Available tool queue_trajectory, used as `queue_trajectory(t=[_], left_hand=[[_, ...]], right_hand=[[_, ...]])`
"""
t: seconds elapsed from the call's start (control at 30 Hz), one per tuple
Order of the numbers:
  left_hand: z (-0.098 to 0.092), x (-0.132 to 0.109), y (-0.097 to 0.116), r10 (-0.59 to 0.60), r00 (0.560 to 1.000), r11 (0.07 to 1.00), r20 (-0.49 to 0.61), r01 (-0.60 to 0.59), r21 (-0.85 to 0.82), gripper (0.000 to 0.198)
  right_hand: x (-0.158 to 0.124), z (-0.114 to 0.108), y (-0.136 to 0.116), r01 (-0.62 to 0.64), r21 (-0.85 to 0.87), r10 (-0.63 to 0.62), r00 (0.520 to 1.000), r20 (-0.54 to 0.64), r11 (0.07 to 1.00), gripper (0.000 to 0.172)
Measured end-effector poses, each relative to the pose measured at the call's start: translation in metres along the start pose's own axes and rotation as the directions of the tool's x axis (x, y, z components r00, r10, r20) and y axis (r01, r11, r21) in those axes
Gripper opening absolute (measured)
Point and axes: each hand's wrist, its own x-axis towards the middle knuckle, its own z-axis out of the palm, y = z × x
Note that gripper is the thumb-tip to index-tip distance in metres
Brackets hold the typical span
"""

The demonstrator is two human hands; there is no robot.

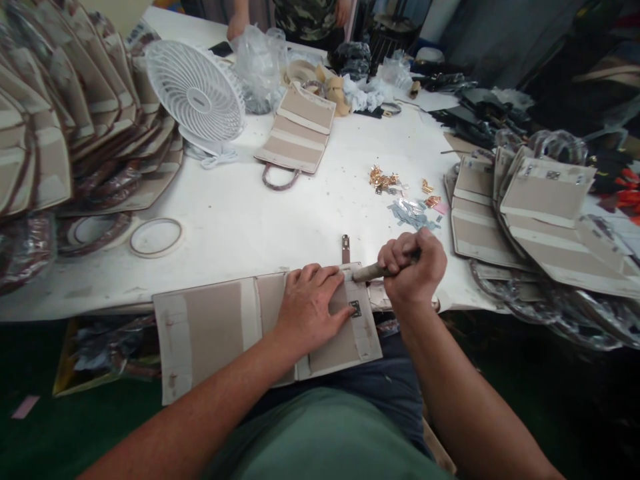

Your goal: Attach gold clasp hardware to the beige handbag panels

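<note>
An unfinished handbag body (pixel 210 340) lies opened flat at the table's front edge, its beige inner side up with pale tape strips across it. My left hand (pixel 311 303) presses on it with fingers spread. My right hand (pixel 414 263) is closed round a grey-brown rod-shaped tool (pixel 371 272), whose end meets the bag body near its upper right corner. The tool's exact kind cannot be made out. A small dark metal plate (pixel 355 308) sits on the bag body to the right of my left thumb. A brown strap with a metal fitting (pixel 345 245) sticks out past the far edge.
Gold metal parts (pixel 383 179) and grey slips (pixel 413 213) lie beyond my right hand. Similar bag bodies are stacked at left (pixel 100 107) and right (pixel 545 227); another (pixel 299 130) lies farther back. A white fan (pixel 197 93) and tape roll (pixel 156 237) stand left. Another person (pixel 307 17) is across the table.
</note>
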Motion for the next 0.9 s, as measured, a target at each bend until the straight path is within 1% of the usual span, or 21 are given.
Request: queue_trajectory(t=[0.1, 0.2, 0.3, 0.37, 0.43, 0.57, 0.63, 0.7, 0.8, 0.9], left_hand=[[-0.003, 0.002, 0.001, 0.004, 1.000, 1.000, 0.003, -0.004, -0.001, 0.055], [-0.005, 0.001, 0.002, 0.000, 1.000, 1.000, 0.000, 0.000, 0.010, 0.050], [-0.003, -0.001, 0.002, -0.005, 1.000, 1.000, -0.010, 0.005, 0.022, 0.051], [-0.001, -0.002, 0.001, -0.003, 1.000, 1.000, -0.020, 0.003, 0.026, 0.053], [0.000, -0.003, 0.001, 0.006, 1.000, 1.000, -0.030, -0.005, 0.026, 0.054], [-0.003, -0.004, 0.001, 0.008, 1.000, 1.000, -0.029, -0.008, -0.002, 0.055], [-0.007, -0.003, -0.001, 0.024, 0.999, 1.000, -0.024, -0.024, -0.014, 0.053], [-0.011, 0.001, -0.004, 0.028, 0.999, 1.000, -0.032, -0.029, -0.009, 0.045], [-0.017, 0.011, -0.007, -0.021, 0.999, 0.997, -0.028, 0.023, 0.072, 0.037], [-0.021, 0.024, -0.007, -0.129, 0.989, 0.981, 0.077, 0.115, 0.158, 0.032]], right_hand=[[-0.016, 0.008, 0.004, 0.084, -0.133, -0.070, 0.992, 0.103, 0.988, 0.045], [-0.021, 0.015, 0.001, 0.102, -0.265, -0.047, 0.977, 0.208, 0.959, 0.047], [-0.014, 0.020, -0.012, 0.113, -0.292, -0.032, 0.962, 0.270, 0.950, 0.049], [-0.011, 0.021, -0.021, 0.140, -0.264, -0.064, 0.958, 0.279, 0.954, 0.051], [-0.012, 0.020, -0.025, 0.170, -0.267, -0.091, 0.955, 0.283, 0.949, 0.052], [-0.023, 0.012, -0.013, 0.132, -0.390, -0.018, 0.959, 0.283, 0.911, 0.053], [-0.025, 0.009, -0.006, 0.101, -0.390, 0.009, 0.963, 0.269, 0.915, 0.051], [-0.024, 0.007, -0.003, 0.097, -0.364, 0.002, 0.965, 0.263, 0.926, 0.047], [-0.022, 0.005, -0.005, 0.099, -0.372, 0.003, 0.964, 0.265, 0.923, 0.045], [-0.023, 0.003, -0.007, 0.104, -0.419, 0.018, 0.961, 0.277, 0.902, 0.046]])
